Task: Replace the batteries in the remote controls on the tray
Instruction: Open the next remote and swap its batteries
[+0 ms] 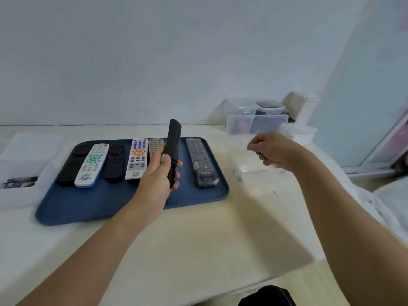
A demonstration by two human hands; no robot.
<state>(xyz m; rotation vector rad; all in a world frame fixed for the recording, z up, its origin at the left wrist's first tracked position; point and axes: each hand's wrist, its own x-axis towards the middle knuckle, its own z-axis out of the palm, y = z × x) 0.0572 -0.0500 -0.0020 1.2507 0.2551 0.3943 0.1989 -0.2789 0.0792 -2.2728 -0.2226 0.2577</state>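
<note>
Left hand (157,173) grips a black remote (173,149) upright above the blue tray (88,208); right hand (272,151) (fingers curled, contents indiscernible) hovers beside.

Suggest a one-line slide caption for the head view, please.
Left hand holds a black remote upright over the blue tray of remotes; right hand hovers, fingers curled, beside it.

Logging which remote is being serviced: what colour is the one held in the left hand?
Black. The remote gripped by the left hand is plain black, seen in the head view.
</note>
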